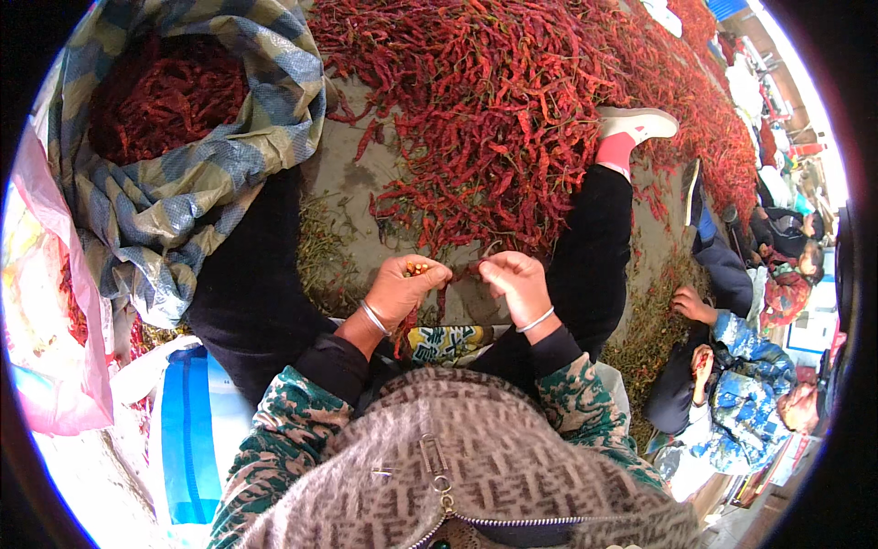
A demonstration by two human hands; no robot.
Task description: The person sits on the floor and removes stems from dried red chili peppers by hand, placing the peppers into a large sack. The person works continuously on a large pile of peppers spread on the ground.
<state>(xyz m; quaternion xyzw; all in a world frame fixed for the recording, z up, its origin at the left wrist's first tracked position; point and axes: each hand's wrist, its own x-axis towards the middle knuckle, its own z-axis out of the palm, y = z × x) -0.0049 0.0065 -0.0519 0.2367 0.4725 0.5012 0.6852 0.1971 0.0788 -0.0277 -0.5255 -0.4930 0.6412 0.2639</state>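
My left hand (pixel 401 291) is closed around several dried red chilies. Their yellowish cap ends show above the fingers, and red pods hang below the palm. Facing it across a small gap, my right hand (pixel 521 285) pinches a dark red chili (pixel 472 270) between thumb and fingertips; part of it is hidden by the fingers. Just beyond both hands, a large heap of dried red chilies (pixel 494 130) spreads over the floor between my legs. Loose green stems (pixel 326 254) lie on the concrete to the left of my left hand.
A checked woven sack (pixel 274 130) holding red chilies (pixel 178 96) stands at left. Near it are a pink plastic bag (pixel 65 274) and a blue-and-white bag (pixel 188 439). My shod foot (pixel 641 125) rests against the heap. Other people (pixel 741 391) sit at right beside scattered stems (pixel 638 350).
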